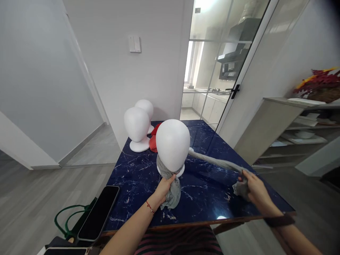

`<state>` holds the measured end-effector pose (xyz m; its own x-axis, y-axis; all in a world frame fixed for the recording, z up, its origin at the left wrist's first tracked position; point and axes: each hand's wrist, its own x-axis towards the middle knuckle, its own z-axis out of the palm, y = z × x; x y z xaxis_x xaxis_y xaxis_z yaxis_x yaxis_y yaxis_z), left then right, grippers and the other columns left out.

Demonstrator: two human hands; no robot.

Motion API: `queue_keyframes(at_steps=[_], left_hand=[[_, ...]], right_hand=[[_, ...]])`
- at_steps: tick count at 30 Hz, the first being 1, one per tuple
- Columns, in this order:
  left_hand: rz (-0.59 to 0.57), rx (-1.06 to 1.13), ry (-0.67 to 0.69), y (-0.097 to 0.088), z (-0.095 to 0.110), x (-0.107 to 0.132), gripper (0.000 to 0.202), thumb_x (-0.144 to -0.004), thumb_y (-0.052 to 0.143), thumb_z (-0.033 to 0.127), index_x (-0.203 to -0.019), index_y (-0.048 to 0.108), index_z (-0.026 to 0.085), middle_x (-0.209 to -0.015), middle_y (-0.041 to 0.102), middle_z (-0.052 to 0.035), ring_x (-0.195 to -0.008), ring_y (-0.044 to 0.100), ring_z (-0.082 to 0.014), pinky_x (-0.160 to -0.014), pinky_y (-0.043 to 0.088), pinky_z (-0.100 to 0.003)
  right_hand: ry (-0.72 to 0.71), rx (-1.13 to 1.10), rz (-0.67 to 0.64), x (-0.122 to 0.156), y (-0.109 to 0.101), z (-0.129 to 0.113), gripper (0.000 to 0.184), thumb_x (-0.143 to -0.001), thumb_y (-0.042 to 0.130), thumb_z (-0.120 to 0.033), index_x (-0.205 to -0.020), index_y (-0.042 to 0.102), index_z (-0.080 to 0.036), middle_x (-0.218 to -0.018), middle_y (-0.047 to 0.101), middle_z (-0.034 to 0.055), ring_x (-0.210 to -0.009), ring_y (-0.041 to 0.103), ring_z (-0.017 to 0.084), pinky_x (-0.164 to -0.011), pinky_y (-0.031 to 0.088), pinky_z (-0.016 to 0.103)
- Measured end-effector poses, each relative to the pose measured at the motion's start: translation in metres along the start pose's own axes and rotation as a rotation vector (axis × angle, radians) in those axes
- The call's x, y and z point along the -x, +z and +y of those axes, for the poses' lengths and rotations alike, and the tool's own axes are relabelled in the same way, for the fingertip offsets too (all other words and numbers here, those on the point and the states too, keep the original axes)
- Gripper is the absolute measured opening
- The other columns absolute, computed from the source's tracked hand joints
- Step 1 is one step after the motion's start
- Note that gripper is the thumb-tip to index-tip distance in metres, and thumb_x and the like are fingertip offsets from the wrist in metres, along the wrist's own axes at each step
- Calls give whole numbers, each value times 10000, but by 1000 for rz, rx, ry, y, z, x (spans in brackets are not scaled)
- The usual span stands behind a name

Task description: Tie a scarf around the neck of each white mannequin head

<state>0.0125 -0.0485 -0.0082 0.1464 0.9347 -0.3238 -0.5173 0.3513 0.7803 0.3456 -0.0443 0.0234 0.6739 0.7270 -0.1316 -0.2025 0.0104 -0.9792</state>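
Observation:
A white foam mannequin head (172, 143) stands in the middle of the dark blue marble table (202, 193). A grey scarf (212, 161) is looped round its neck. My left hand (165, 187) grips one scarf end right under the chin, the loose tail hanging below my fingers. My right hand (252, 187) is closed on the other end, pulled out taut to the right, above the table near its front right corner.
Two more white mannequin heads (136, 127) stand at the table's far left, with a red cloth (153, 141) beside them. A black phone (98, 216) lies at the front left edge. A shelf unit (292, 124) stands to the right, a glass door behind.

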Motion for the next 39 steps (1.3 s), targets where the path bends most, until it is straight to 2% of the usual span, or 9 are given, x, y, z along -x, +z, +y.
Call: queue_keyframes(at_steps=[4, 8, 12, 15, 20, 27, 33, 36, 39], left_hand=[[5, 7, 20, 3, 2, 1, 478, -661, 759, 281, -1100, 625, 147, -1221, 607, -140, -1124, 572, -246, -1007, 390, -357], [18, -16, -5, 4, 3, 2, 511, -644, 769, 303, -1108, 620, 147, -1182, 631, -140, -1132, 565, -263, -1011, 389, -387], [10, -38, 46, 3, 2, 3, 496, -646, 767, 303, -1092, 620, 142, -1155, 646, -139, -1124, 571, -260, -1025, 375, -386], [0, -67, 43, 3, 2, 3, 463, -667, 752, 320, -1067, 624, 125, -1132, 654, -152, -1139, 560, -254, -1034, 365, -369], [16, -89, 40, 3, 3, 3, 453, -693, 734, 302, -1088, 603, 124, -1106, 668, -136, -1054, 610, -237, -994, 403, -338], [86, -54, -43, 3, 14, 27, 387, -619, 726, 109, -992, 624, 107, -834, 721, -99, -711, 675, -218, -739, 523, -325], [37, 65, -285, -22, 43, 48, 94, -695, 620, 107, -783, 642, 86, -663, 702, -86, -577, 655, -184, -701, 525, -304], [1, 151, -346, -27, 62, 57, 143, -771, 551, 203, -757, 645, 96, -649, 698, -85, -648, 676, -201, -765, 518, -320], [-35, 147, -261, -17, 72, 70, 247, -800, 515, 292, -861, 660, 101, -766, 714, -102, -820, 681, -240, -827, 501, -355]], right_hand=[[23, -109, 43, 52, -10, 31, 333, -632, 674, -435, -793, 538, -177, -600, 519, -42, -478, 477, 83, -453, 411, 208], [-185, 242, 47, 116, -12, 48, 321, -786, 537, -489, -726, 510, -175, -582, 523, -20, -503, 474, 95, -497, 399, 212], [-518, 543, -666, 182, -1, 68, 237, -819, 516, -392, -726, 536, -174, -607, 575, 21, -546, 518, 127, -552, 413, 226], [-575, 661, -1206, 215, 20, 74, 135, -801, 526, -267, -894, 555, -174, -835, 642, 67, -728, 579, 156, -666, 437, 228], [-314, 573, -1491, 236, 53, 62, 323, -752, 594, -237, -1051, 504, -158, -915, 647, 60, -770, 581, 154, -683, 439, 220], [-84, 242, -1273, 234, 72, 34, 242, -841, 559, -371, -881, 599, -136, -833, 633, 29, -758, 555, 135, -685, 434, 217], [-322, 175, -1093, 196, 89, 12, 231, -858, 537, -357, -945, 637, -168, -983, 627, 59, -938, 550, 174, -873, 417, 278], [-427, 205, -905, 177, 102, 20, 212, -843, 540, -348, -900, 636, -168, -963, 610, 63, -913, 536, 172, -852, 421, 276], [-213, 237, -885, 174, 117, 45, 231, -786, 577, -394, -771, 600, -166, -736, 588, 26, -684, 526, 146, -672, 455, 261]])
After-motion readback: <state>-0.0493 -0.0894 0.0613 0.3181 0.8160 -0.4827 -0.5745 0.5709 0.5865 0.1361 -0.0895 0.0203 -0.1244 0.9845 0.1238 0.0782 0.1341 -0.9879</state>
